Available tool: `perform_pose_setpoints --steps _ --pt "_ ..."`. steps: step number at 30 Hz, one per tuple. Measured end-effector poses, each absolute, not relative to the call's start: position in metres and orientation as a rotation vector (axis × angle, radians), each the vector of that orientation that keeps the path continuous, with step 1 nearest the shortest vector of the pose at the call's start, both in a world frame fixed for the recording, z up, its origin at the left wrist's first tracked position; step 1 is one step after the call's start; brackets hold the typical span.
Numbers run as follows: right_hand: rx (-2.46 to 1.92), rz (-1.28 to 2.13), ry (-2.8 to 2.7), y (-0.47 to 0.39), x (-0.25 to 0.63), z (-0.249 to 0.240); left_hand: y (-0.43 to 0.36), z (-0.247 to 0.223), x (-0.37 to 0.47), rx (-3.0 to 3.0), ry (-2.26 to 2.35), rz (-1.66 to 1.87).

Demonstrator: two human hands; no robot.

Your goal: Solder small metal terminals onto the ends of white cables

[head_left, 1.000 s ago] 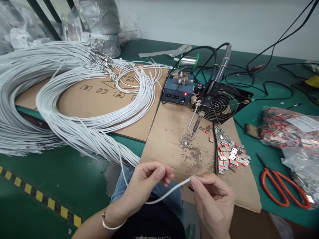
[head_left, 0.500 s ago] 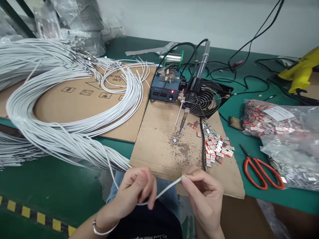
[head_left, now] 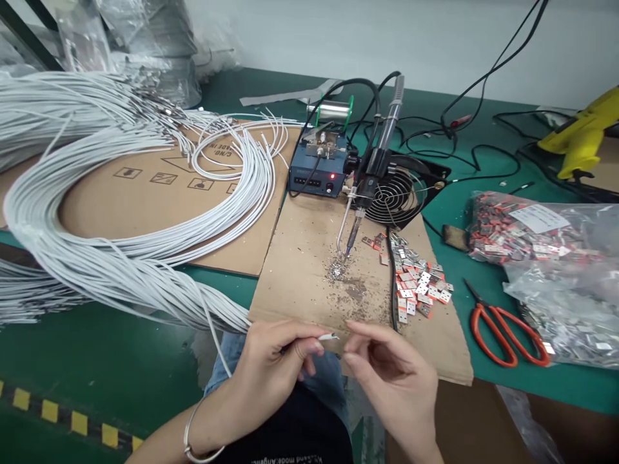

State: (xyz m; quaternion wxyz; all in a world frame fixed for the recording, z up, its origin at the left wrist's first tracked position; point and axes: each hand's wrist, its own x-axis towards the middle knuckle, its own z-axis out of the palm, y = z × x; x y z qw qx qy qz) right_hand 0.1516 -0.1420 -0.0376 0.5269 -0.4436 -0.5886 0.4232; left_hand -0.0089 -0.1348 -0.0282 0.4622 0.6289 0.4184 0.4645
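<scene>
My left hand point(head_left: 283, 361) pinches a white cable point(head_left: 329, 337) close to its end, which points right and shows a small dark tip. The same cable trails back toward the large bundle of white cables point(head_left: 193, 293) at the left. Just right of the cable end is my right hand point(head_left: 391, 374), with thumb and forefinger slightly apart and nothing visible between them. Beyond the hands, a soldering iron point(head_left: 355, 232) in a stand points down at a small heap of solder bits point(head_left: 337, 269) on the cardboard point(head_left: 300, 258). Metal USB connectors point(head_left: 420, 287) with orange parts lie to the right.
Behind the cardboard stand a blue soldering station point(head_left: 316, 174), a solder spool point(head_left: 333, 111) and a black fan point(head_left: 401, 193). Orange-handled scissors point(head_left: 507, 328) and plastic bags of parts point(head_left: 522, 229) lie at the right. A yellow tool point(head_left: 580, 142) is at the far right.
My left hand has moved right along the cable and now grips it near the end. My right hand has let go of the cable end and its fingers have parted.
</scene>
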Motion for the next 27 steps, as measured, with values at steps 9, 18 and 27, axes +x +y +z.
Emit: perform_pose_setpoints --steps 9,18,27 --pt "-1.105 1.125 -1.484 -0.134 0.147 -0.029 -0.137 -0.017 -0.018 1.694 1.112 0.983" --pt "-0.972 0.981 -1.313 -0.14 0.129 -0.034 -0.135 -0.023 -0.007 0.954 0.962 0.965" --pt "-1.066 1.185 -1.305 -0.138 0.144 -0.032 -0.131 -0.02 -0.023 0.649 0.755 0.862"
